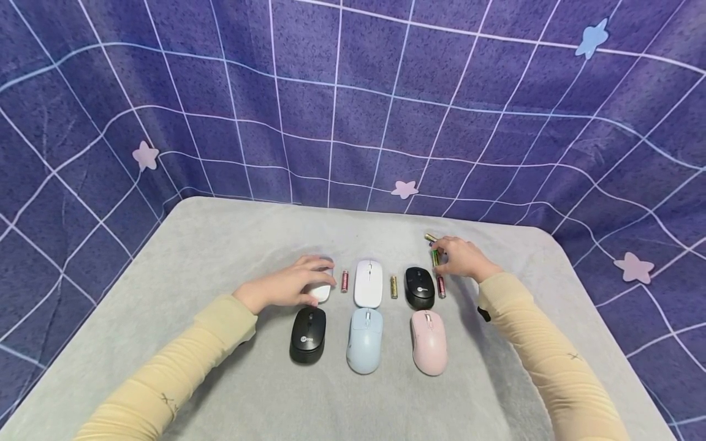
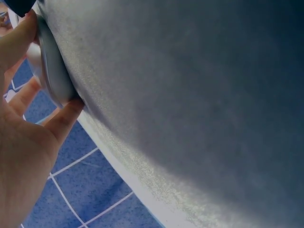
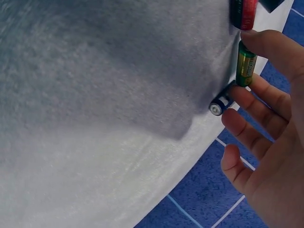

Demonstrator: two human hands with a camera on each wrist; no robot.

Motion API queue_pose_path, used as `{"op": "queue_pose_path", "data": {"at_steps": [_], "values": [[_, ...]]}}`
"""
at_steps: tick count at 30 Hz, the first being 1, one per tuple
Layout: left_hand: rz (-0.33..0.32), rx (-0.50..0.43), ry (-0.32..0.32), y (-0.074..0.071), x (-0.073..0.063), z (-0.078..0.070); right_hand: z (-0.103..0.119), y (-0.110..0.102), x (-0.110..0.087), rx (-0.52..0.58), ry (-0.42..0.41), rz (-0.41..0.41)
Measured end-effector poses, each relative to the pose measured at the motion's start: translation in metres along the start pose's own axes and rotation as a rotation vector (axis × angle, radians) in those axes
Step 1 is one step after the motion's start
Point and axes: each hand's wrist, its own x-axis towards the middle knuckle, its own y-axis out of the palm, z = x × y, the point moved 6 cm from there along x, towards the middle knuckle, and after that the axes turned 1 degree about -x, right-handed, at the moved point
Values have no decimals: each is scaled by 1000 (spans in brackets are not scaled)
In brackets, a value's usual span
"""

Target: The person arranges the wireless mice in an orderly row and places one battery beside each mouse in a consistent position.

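My left hand (image 1: 292,283) grips a white mouse (image 1: 320,294) at the left of the back row, partly hidden by the fingers. In the left wrist view, thumb and fingers lie along opposite sides of that mouse (image 2: 57,71). Over at the right, my right hand (image 1: 462,257) pinches a green battery (image 3: 246,66) end to end between thumb and finger. Just beyond it lies a dark blue battery (image 3: 219,102) close to the fingertips. A red battery (image 1: 441,286) lies on the near side of the green one, beside a black mouse (image 1: 420,288).
Another white mouse (image 1: 368,283) stands between a red battery (image 1: 344,282) and a gold battery (image 1: 394,286). The front row has a black mouse (image 1: 308,335), a light blue mouse (image 1: 364,340) and a pink mouse (image 1: 429,343). Another gold battery (image 1: 429,237) lies farther back. Grey cloth (image 1: 265,392) covers the table.
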Motion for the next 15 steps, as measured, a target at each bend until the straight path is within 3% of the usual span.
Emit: {"op": "queue_pose_path", "data": {"at_steps": [15], "values": [[-4,6,4,0,-1,0,10,-26,-2,-64,-5,-35]]}}
